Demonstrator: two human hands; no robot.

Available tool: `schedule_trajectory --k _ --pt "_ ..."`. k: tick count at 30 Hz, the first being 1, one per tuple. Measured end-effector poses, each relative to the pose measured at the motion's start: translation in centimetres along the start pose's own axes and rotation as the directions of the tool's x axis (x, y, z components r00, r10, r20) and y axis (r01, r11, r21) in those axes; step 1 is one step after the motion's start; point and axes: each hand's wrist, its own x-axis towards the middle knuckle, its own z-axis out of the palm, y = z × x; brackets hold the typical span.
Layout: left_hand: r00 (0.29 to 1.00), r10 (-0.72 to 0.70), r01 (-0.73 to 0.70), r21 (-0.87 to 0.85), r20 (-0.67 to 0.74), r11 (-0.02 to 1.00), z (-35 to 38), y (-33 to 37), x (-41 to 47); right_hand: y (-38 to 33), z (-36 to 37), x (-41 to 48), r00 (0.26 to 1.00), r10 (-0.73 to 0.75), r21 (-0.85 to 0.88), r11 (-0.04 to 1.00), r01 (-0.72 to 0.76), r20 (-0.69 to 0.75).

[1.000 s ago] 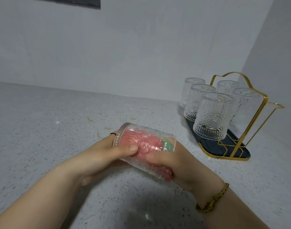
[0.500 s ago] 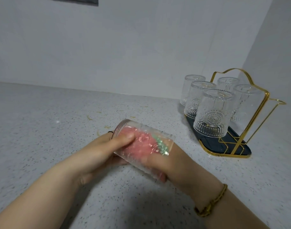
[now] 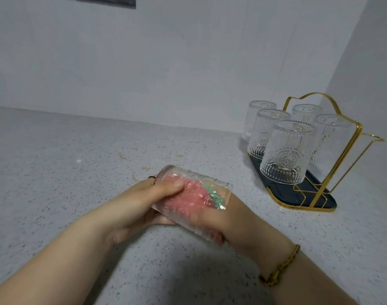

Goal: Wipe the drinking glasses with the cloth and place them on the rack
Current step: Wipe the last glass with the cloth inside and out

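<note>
Over a grey-white speckled stone counter (image 3: 56,172), near its middle, a person holds a clear bumpy drinking glass (image 3: 201,183) with both hands close together. It lies on its side in the air, just above the counter. Its thick bottom points up and to the left, and its open mouth points to the right. The left hand (image 3: 142,201) grips the glass near the bottom, with the thumb on top and the fingers curled under it. The right hand (image 3: 238,219) is at the mouth, and its fingers go inside and pinch a pink and green cloth (image 3: 194,197). The cloth fills much of the glass and shows through the bumpy side. The right wrist wears a gold chain bracelet (image 3: 280,267). Something small and dark sits on a left finger, but it is too tiny to tell what it is. Off to the right, in the corner by the plain white wall (image 3: 166,62), stands a gold wire rack with a dark flat tray (image 3: 280,194). Five clear patterned glasses (image 3: 287,153) stand upside down on it, close together. The front ones have a round sun shape and little lines pressed into them. The front right spot on the tray has no glass on it. A few small yellow bits (image 3: 122,155) lie on the counter behind the hands.
</note>
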Motion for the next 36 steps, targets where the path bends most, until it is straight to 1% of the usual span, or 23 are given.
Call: schedule_trajectory --k 1,3,5,6,8,9,10,12,14,16,17,19,20,21,22,23,25,26,29,30,32,34,36 --pt "0.998 0.033 -0.033 0.009 0.047 0.999 -0.2 0.1 -0.1 0.4 -0.3 0.1 1.0 0.001 0.109 0.994 0.001 -0.011" --pt "0.993 0.103 -0.105 0.033 0.061 0.994 -0.5 0.1 0.0 0.8 -0.7 0.1 0.999 0.035 0.327 0.944 -0.034 0.002" --pt "0.99 0.138 -0.139 0.054 0.018 0.989 -0.5 -0.1 0.1 0.7 -0.9 0.2 1.0 0.012 0.409 0.912 -0.023 0.028" --pt "0.99 0.138 -0.137 0.065 -0.009 0.988 -0.3 -0.1 0.1 0.6 -0.8 0.1 0.999 -0.006 0.355 0.935 -0.009 0.04" --pt "0.993 0.089 -0.084 0.072 -0.072 0.994 0.1 -0.3 0.1 0.2 -0.1 -0.3 0.998 -0.048 0.058 0.997 0.046 0.037" --pt "0.994 0.051 -0.044 0.076 -0.1 0.996 0.3 -0.4 0.2 0.4 0.3 -0.2 0.998 -0.056 -0.079 0.995 0.057 0.014" --pt "0.992 0.016 -0.006 0.082 -0.125 0.997 0.5 -0.6 0.3 0.6 0.5 -0.3 0.999 -0.048 -0.144 0.988 0.046 -0.011" --pt "0.989 -0.049 0.061 0.084 -0.138 0.995 0.6 -0.8 0.4 0.8 0.8 -0.2 0.998 -0.022 -0.207 0.978 0.01 -0.057" --pt "0.992 -0.061 0.069 0.061 -0.111 0.996 0.5 -0.6 0.3 0.7 0.6 -0.1 0.997 -0.016 -0.201 0.98 -0.001 -0.081" --pt "1.0 -0.007 0.007 0.021 -0.027 1.0 0.1 -0.1 0.1 0.5 -0.1 -0.1 0.995 -0.033 -0.103 0.994 0.023 -0.095" --pt "0.999 0.034 -0.034 0.005 0.014 0.999 -0.1 0.1 0.0 0.7 -0.6 0.0 0.995 -0.019 0.029 0.999 0.022 -0.097" --pt "0.991 0.125 -0.124 -0.01 0.054 0.992 -0.5 0.2 0.0 1.1 -1.0 0.1 0.995 0.056 0.317 0.948 -0.027 -0.082" --pt "0.986 0.156 -0.156 -0.006 0.056 0.988 -0.7 0.1 0.1 1.1 -0.9 0.1 0.995 0.065 0.396 0.918 -0.031 -0.073" --pt "0.984 0.171 -0.172 0.005 0.05 0.985 -0.6 0.2 0.0 1.2 -0.8 0.2 0.996 0.056 0.428 0.904 -0.023 -0.064" --pt "0.984 0.175 -0.175 0.012 0.026 0.984 -0.5 0.1 0.0 0.9 -0.7 0.1 0.998 0.044 0.416 0.909 -0.018 -0.052" --pt "0.987 0.161 -0.161 0.01 -0.013 0.987 -0.3 0.1 0.0 0.7 -0.6 0.0 0.999 0.016 0.332 0.943 -0.004 -0.035" --pt "0.99 0.095 -0.096 -0.001 -0.101 0.995 0.4 0.0 0.0 0.3 0.1 -0.3 0.999 -0.018 0.01 1.0 0.018 -0.035" --pt "0.989 0.06 -0.058 0.015 -0.136 0.998 0.6 -0.2 0.2 0.2 0.5 -0.3 0.999 -0.025 -0.08 0.997 0.022 -0.043" --pt "0.987 -0.023 0.028 0.03 -0.158 0.999 0.7 -0.5 0.4 0.9 0.7 -0.3 0.996 0.026 -0.075 0.997 -0.033 -0.088" --pt "0.991 -0.034 0.036 0.016 -0.133 0.999 0.5 -0.5 0.4 1.0 0.5 -0.1 0.992 0.047 -0.084 0.995 -0.057 -0.116" --pt "0.999 -0.02 0.019 -0.043 -0.035 0.999 0.2 -0.2 0.3 1.0 0.0 -0.1 0.992 0.045 -0.076 0.996 -0.054 -0.119" --pt "0.997 0.048 -0.037 -0.159 0.065 0.987 -0.2 -0.1 0.2 0.7 -0.3 0.1 0.996 0.037 0.201 0.979 -0.02 -0.082" --pt "0.986 0.133 -0.109 -0.216 0.098 0.97 -0.5 -0.3 0.3 0.7 -0.5 0.2 0.998 0.038 0.419 0.908 -0.014 -0.048"
